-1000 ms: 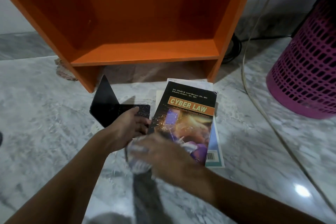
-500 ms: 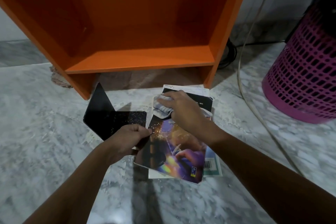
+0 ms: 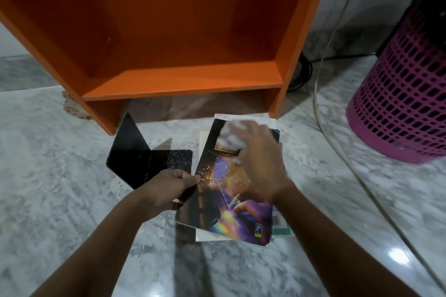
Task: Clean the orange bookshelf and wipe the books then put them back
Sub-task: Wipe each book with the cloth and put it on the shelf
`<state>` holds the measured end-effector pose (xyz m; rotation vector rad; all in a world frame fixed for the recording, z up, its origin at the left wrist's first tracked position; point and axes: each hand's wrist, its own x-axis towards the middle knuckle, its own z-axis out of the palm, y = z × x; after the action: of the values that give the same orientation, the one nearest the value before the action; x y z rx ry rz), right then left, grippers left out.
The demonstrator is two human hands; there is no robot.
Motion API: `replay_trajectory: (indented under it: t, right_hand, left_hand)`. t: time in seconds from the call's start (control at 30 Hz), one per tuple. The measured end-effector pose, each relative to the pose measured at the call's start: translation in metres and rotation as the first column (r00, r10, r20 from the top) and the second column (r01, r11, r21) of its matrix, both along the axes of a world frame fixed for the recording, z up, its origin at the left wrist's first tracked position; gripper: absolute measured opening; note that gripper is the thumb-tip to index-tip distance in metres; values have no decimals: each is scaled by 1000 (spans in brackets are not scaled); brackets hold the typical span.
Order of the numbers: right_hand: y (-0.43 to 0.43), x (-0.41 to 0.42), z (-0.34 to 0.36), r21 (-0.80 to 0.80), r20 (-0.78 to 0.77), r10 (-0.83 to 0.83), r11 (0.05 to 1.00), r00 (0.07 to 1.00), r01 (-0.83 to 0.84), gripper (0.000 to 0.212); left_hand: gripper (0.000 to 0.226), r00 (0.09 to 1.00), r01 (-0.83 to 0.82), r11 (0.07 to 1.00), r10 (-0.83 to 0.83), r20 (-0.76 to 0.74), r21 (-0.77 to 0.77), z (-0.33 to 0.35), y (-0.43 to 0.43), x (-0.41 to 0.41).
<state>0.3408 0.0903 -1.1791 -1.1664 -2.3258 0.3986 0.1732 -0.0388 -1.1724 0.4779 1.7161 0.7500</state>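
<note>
The orange bookshelf (image 3: 183, 82) stands empty on the marble floor, open towards me. In front of it lies a dark, colourful book (image 3: 224, 202) on top of other books (image 3: 281, 225). My left hand (image 3: 166, 188) pinches the book's left edge and tilts it slightly up. My right hand (image 3: 258, 159) holds a white cloth (image 3: 229, 136) pressed on the upper part of the cover; the hand is blurred.
A black bookend (image 3: 142, 154) lies on the floor left of the books. A pink perforated basket (image 3: 400, 108) stands at the right. A pale cable (image 3: 337, 142) runs across the floor between the shelf and the basket.
My right hand swept the cloth from the bottom of the cover up to its top. My left hand lifted the book's left edge slightly.
</note>
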Motion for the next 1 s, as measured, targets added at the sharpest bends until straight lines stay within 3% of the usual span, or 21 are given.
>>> replay_trajectory:
  t: [0.03,0.1,0.2,0.27,0.4,0.5,0.63,0.8,1.0]
  right_hand:
    - [-10,8,-6,18,50,19,1000,999,-20,67]
    - [1,26,-19,-15,68,-149,989,986,150,68]
    - [35,58,-23,-226,-77,-480,862,874,454,55]
    - [40,67,-16,-337,-180,-553,812,814,477,55]
    - [11,45,-12,-368,-265,-445,867,856,336,56]
    - [-6,31,-13,-286,-106,-376,898,921,334,62]
    - [-5,28,-9,-279,-44,-262,930,964,240,65]
    - [8,40,13,-531,-313,-400,826,862,190,45]
    - [11,30,96,-436,-496,-211,899,842,-31,39]
  left_hand:
    - [26,1000,18,1000,-18,-1,3,1,1,0]
    - [25,999,43,999,-43,-13,1,4,2,-2]
    - [22,998,57,998,-56,-37,9,11,4,0]
    - [16,999,26,999,-25,-23,32,16,6,2]
    - [21,997,-30,996,24,71,87,22,14,9]
    - [27,990,-47,997,39,134,63,22,23,20]
    - [24,993,-24,997,15,116,79,23,28,35]
    - [18,999,-6,982,15,-43,191,44,32,34]
    - [14,934,162,937,-44,-356,310,134,35,5]
